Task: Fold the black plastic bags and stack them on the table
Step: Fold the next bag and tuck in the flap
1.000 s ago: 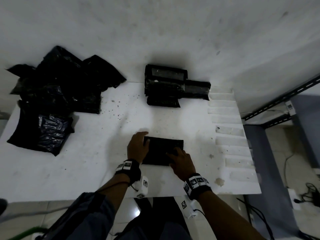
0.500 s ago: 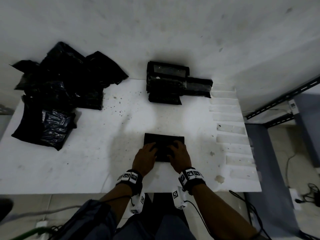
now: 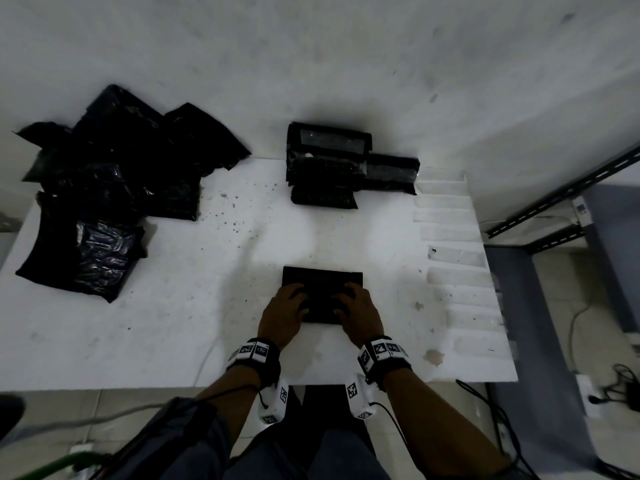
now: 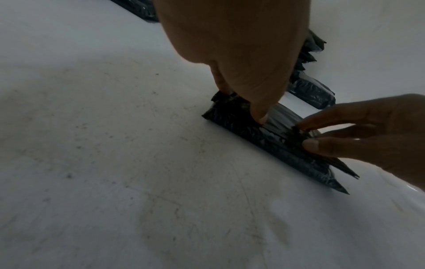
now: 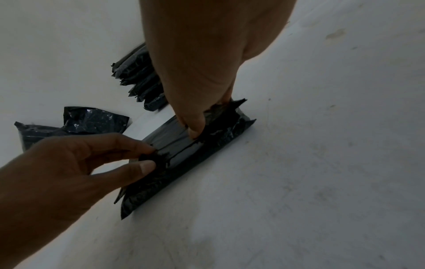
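Observation:
A folded black plastic bag (image 3: 322,282) lies flat on the white table (image 3: 173,323) in front of me. My left hand (image 3: 298,301) pinches its near left part between thumb and fingers. My right hand (image 3: 344,301) pinches the near right part the same way. In the left wrist view the left hand (image 4: 243,109) comes down onto the bag (image 4: 276,145), and the right hand (image 4: 303,135) nips a fold. In the right wrist view the right hand (image 5: 202,123) and the left hand (image 5: 149,158) both grip the bag (image 5: 195,160). A stack of folded bags (image 3: 332,168) sits at the table's far edge.
A loose pile of unfolded black bags (image 3: 104,188) covers the table's far left. The table's right side has moulded ridges (image 3: 460,271). A metal shelf frame (image 3: 554,209) and floor cables (image 3: 623,386) lie to the right. The white wall stands close behind the table.
Both hands have come in from the bag's sides to its near edge and now sit side by side, pinching it. The bag itself has stayed in place.

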